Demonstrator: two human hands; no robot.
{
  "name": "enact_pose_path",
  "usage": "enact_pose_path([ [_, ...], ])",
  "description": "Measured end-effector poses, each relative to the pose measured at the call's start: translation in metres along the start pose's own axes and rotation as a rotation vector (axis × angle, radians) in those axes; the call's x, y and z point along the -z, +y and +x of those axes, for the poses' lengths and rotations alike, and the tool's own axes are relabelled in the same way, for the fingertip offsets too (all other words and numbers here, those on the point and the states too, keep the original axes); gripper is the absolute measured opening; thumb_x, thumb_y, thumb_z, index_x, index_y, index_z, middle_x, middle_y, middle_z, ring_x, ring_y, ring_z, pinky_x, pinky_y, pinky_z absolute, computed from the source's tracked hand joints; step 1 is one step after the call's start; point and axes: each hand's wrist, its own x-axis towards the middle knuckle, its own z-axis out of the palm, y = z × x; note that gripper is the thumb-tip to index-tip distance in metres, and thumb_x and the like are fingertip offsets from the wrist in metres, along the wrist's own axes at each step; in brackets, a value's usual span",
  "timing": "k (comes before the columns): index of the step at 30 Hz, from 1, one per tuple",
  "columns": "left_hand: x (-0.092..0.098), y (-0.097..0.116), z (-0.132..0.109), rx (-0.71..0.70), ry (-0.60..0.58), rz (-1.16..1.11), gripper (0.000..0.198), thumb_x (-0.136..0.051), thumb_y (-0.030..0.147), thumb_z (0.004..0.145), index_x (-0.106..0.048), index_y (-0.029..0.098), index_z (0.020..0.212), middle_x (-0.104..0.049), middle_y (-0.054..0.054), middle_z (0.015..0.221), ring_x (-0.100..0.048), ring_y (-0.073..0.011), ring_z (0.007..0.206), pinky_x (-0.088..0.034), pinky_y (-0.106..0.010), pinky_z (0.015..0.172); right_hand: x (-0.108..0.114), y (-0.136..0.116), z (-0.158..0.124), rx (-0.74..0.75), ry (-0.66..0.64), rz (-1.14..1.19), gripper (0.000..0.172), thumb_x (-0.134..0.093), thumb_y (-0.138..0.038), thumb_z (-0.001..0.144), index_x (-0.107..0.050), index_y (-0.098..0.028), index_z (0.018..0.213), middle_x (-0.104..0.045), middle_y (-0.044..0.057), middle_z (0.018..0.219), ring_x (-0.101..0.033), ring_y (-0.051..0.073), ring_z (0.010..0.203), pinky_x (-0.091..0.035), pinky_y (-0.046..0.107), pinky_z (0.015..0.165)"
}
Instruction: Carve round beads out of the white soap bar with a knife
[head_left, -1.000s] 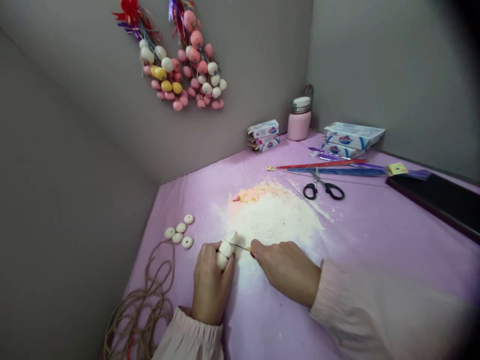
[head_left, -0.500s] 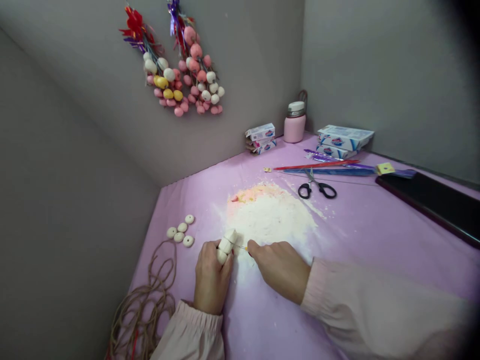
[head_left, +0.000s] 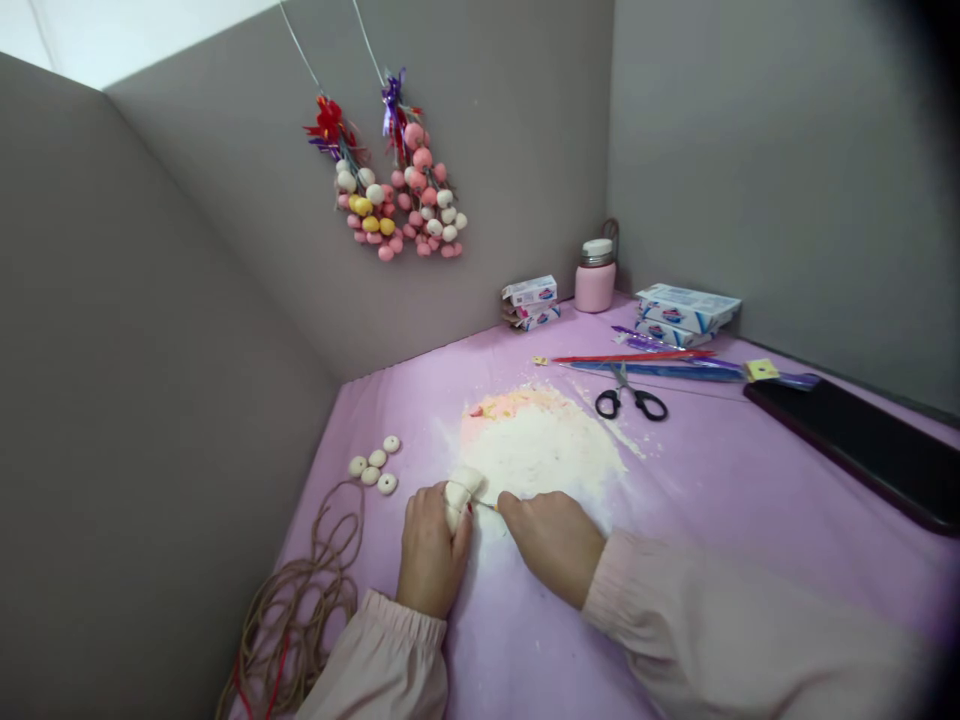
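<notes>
Block (head_left: 472, 479) leans further right than a second ago, pinched in your left hand (head_left: 433, 548) at the powder's (head_left: 551, 450) near edge; seems you're turning it against the tool (head_left: 486, 505) your right hand (head_left: 553, 545) clasps. Cloth (head_left: 697, 480) stretches rightward; its left edge passes beads (head_left: 377, 458) and cord (head_left: 289, 590).

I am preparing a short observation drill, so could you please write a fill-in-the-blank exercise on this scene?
The white lump is gripped in the ____ hand.
The round white pieces clustered left of the powder number ____.
The pink jar has a ____ lid.
The scissors have ____ handles.
Missing words: left; five; white; black.
</notes>
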Motion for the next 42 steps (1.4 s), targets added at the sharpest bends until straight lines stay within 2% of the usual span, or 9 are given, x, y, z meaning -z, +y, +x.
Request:
enact_pose_path([
  [7,0.001,-0.005,0.0,0.031,0.042,-0.044,0.027,-0.044,0.017,0.068,-0.045,0.017,0.095,-0.049,-0.004,0.085,-0.044,-0.0171,0.082,-0.036,-0.032,0.072,-0.006,0.01,-0.001,0.009,0.039,0.007,0.012,-0.03,-0.018,0.079,-0.041,-0.021,0.077,-0.056,-0.002,0.052,-0.052,0.017,0.046,-0.013,0.026,0.04],
  [12,-0.002,-0.006,0.002,-0.056,0.084,-0.078,0.031,-0.044,0.01,0.065,-0.044,0.018,0.095,-0.046,-0.005,0.091,-0.042,-0.0177,0.088,-0.035,-0.035,0.078,-0.006,0.01,0.0,0.003,0.038,0.043,0.017,-0.025,-0.02,0.082,-0.04,-0.021,0.075,-0.055,-0.001,0.052,-0.051,0.016,0.046,-0.011,0.028,0.04],
  [20,-0.007,-0.01,0.001,-0.114,0.058,-0.135,0.029,-0.043,0.017,0.071,-0.04,0.02,0.1,-0.04,-0.007,0.101,-0.037,-0.0191,0.097,-0.032,-0.038,0.083,-0.006,0.009,0.003,-0.022,0.001,0.072,0.014,-0.026,-0.02,0.082,-0.039,-0.02,0.076,-0.053,-0.001,0.052,-0.05,0.014,0.046,-0.012,0.027,0.042],
  [24,-0.007,-0.01,0.0,-0.129,0.052,-0.167,0.03,-0.041,0.015,0.071,-0.04,0.02,0.101,-0.04,-0.007,0.102,-0.037,-0.0184,0.099,-0.032,-0.037,0.085,-0.007,0.01,0.003,-0.015,-0.02,0.094,0.013,-0.029,-0.019,0.08,-0.04,-0.021,0.075,-0.054,-0.002,0.053,-0.049,0.015,0.046,-0.012,0.026,0.041],
  [27,-0.006,-0.009,0.0,-0.115,0.053,-0.185,0.029,-0.042,0.014,0.07,-0.041,0.019,0.099,-0.042,-0.006,0.1,-0.038,-0.0172,0.097,-0.032,-0.036,0.084,-0.006,0.009,0.002,-0.002,-0.039,0.103,0.009,-0.034,-0.015,0.075,-0.041,-0.021,0.073,-0.054,-0.002,0.054,-0.05,0.015,0.046,-0.012,0.026,0.041],
  [32,-0.004,-0.008,0.001,-0.065,0.042,-0.274,0.025,-0.041,0.015,0.071,-0.041,0.019,0.095,-0.042,-0.006,0.098,-0.039,-0.0171,0.096,-0.032,-0.037,0.084,-0.003,0.006,-0.001,0.009,-0.031,0.073,0.016,-0.036,-0.007,0.066,-0.043,-0.02,0.072,-0.054,-0.001,0.054,-0.051,0.015,0.048,-0.012,0.027,0.041],
  [39,-0.005,-0.01,0.003,-0.002,0.046,-0.367,0.026,-0.042,0.013,0.069,-0.042,0.018,0.095,-0.044,-0.005,0.097,-0.042,-0.0158,0.096,-0.034,-0.034,0.083,-0.002,0.003,-0.005,0.034,-0.034,0.042,0.018,-0.036,-0.005,0.067,-0.045,-0.018,0.073,-0.056,0.001,0.057,-0.054,0.017,0.053,-0.018,0.027,0.043],
  [42,-0.004,-0.01,0.004,0.03,0.066,-0.355,0.027,-0.044,0.012,0.066,-0.044,0.018,0.093,-0.046,-0.004,0.095,-0.043,-0.0154,0.094,-0.034,-0.032,0.082,-0.002,0.008,-0.003,0.006,-0.043,0.063,0.014,-0.035,-0.01,0.072,-0.045,-0.019,0.074,-0.057,0.001,0.057,-0.054,0.017,0.052,-0.018,0.026,0.042],
])
